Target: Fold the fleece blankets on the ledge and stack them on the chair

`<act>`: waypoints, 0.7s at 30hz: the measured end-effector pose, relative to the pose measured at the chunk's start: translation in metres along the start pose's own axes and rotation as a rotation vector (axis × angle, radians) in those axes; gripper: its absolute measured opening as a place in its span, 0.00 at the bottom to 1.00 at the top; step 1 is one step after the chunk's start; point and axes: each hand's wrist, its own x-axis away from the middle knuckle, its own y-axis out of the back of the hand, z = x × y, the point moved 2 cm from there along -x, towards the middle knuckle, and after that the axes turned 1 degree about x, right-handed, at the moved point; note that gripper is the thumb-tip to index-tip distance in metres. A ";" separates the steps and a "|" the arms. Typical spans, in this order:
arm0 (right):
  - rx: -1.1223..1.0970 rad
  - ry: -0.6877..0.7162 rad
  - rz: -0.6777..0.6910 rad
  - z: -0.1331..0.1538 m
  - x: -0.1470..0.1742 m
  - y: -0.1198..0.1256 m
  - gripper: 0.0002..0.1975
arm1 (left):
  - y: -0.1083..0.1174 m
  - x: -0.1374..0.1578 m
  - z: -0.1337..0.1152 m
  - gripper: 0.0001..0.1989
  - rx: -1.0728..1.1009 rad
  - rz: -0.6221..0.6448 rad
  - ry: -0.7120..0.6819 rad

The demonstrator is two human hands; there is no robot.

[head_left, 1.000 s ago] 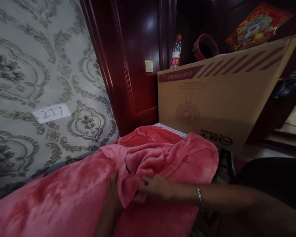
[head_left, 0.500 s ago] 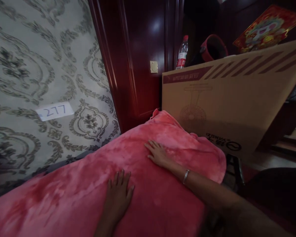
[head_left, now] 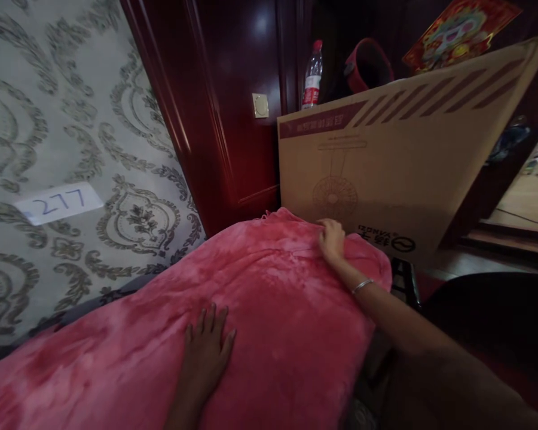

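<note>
A plush pink blanket (head_left: 269, 304) lies spread in front of me, with soft creases toward its far end. My left hand (head_left: 206, 346) rests flat on its near part, palm down, fingers spread. At the far edge, beside a cardboard box, my right hand (head_left: 332, 240) is curled over the blanket with its fingers bent around the cloth; the fingertips are partly hidden. A thin silver bracelet (head_left: 362, 286) circles my right wrist.
Behind the blanket stands the large cardboard box (head_left: 394, 161), with a red-capped bottle (head_left: 312, 77) above its top edge. Patterned wallpaper (head_left: 85, 119) bearing a "277" label (head_left: 59, 203) runs along the left, next to a dark red wood panel (head_left: 233, 143). A dark chair-like shape (head_left: 488, 316) is at right.
My right hand has moved away and to the right, from lying flat on the blanket to curling over its far edge. My left hand stays flat. The view has shifted slightly right.
</note>
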 end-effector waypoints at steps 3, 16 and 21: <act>0.177 -0.310 0.091 -0.050 -0.016 0.027 0.22 | 0.000 -0.001 0.000 0.29 -0.015 0.007 0.007; 0.324 -0.487 0.284 -0.091 0.012 0.064 0.19 | 0.009 -0.002 -0.003 0.29 -0.023 -0.032 -0.008; 0.384 -0.502 -0.041 -0.096 0.028 0.101 0.23 | 0.007 -0.002 -0.003 0.28 -0.018 -0.064 -0.020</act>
